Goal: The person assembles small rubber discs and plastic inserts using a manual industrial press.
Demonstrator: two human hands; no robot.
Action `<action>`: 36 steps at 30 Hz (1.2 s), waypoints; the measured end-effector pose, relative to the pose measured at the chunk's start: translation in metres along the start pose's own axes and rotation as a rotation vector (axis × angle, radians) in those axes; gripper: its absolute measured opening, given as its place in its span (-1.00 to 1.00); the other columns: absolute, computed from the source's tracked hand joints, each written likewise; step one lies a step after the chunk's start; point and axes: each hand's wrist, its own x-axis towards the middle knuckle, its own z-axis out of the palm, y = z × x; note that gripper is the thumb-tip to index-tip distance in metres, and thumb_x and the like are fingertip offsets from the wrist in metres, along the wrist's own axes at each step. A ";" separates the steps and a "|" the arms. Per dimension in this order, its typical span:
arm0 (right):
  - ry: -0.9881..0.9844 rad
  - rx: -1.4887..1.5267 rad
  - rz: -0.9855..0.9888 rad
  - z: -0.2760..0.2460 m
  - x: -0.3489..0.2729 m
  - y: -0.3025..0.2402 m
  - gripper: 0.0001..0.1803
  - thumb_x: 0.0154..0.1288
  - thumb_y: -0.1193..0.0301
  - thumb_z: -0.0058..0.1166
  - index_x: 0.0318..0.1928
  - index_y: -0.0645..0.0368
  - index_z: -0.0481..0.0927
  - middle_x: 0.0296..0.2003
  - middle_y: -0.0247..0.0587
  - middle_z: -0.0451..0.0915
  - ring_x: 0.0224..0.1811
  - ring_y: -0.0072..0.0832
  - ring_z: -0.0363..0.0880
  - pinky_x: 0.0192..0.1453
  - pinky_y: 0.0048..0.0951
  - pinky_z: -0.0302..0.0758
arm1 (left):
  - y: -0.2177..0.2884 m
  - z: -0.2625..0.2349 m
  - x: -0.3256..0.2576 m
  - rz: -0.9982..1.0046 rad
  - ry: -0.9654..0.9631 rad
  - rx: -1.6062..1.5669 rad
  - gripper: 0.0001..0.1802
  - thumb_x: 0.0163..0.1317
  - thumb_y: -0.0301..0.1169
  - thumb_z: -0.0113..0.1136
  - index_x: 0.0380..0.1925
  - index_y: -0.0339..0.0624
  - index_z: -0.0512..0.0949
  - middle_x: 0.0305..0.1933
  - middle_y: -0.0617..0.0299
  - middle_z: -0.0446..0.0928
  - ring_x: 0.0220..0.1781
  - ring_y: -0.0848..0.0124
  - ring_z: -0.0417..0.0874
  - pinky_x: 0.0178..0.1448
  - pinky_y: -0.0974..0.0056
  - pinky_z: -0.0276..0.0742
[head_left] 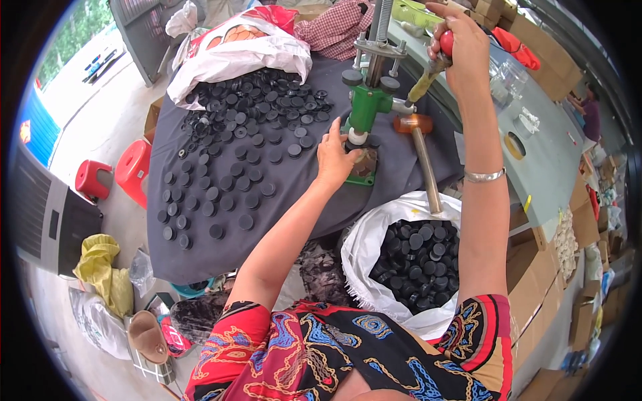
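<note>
A green hand press [364, 110] stands on the dark cloth, with a white die under its head. My left hand [333, 159] is at its base, thumb and a fingertip on either side of a round black cap [350, 144] below the die; the fingers partly hide it. Raised at the upper right, my right hand [465, 57] is wrapped round the press lever [423, 83], near its red ball knob [447, 43]. A mallet [425, 157] with an orange-brown head lies right of the press. Many loose black caps [247, 120] cover the cloth on the left.
A white sack [358, 250] full of black caps stands below the mallet. Another white-and-red bag [247, 63] spills caps at the back. Red stools [134, 172] stand left of the cloth-covered table [281, 217]. A grey-green table [542, 154] with a tape roll is on the right.
</note>
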 end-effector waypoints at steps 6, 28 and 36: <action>-0.101 0.025 -0.125 -0.007 -0.056 0.001 -0.68 0.32 0.48 -0.20 -0.07 0.34 0.60 -0.55 -0.33 0.44 -0.60 -0.63 0.40 -0.55 -0.57 0.36 | -0.003 0.009 0.004 -0.007 0.001 0.008 0.04 -0.18 -0.40 0.50 0.34 -0.29 0.13 0.05 -0.02 0.57 0.07 0.12 0.57 0.15 0.15 0.46; -0.187 -0.060 -0.104 -0.006 -0.098 0.000 -0.67 0.21 0.53 -0.24 -0.15 0.35 0.59 -0.64 -0.34 0.41 -0.64 -0.67 0.33 -0.55 -0.64 0.27 | -0.078 -0.079 0.005 0.111 -0.062 0.835 -0.84 -0.08 -0.45 0.19 -0.43 -0.17 0.63 -0.26 0.15 0.64 -0.01 0.14 0.52 -0.01 0.04 0.33; -0.137 0.037 0.033 -0.006 -0.021 -0.005 -0.63 0.12 0.49 -0.24 -0.17 0.37 0.60 -0.61 -0.28 0.44 -0.66 -0.56 0.38 -0.54 -0.55 0.37 | -0.035 -0.063 0.000 0.188 0.062 0.304 -0.47 -0.13 -0.41 0.26 -0.03 -0.21 0.53 -0.23 0.07 0.61 -0.06 0.08 0.53 0.04 0.07 0.39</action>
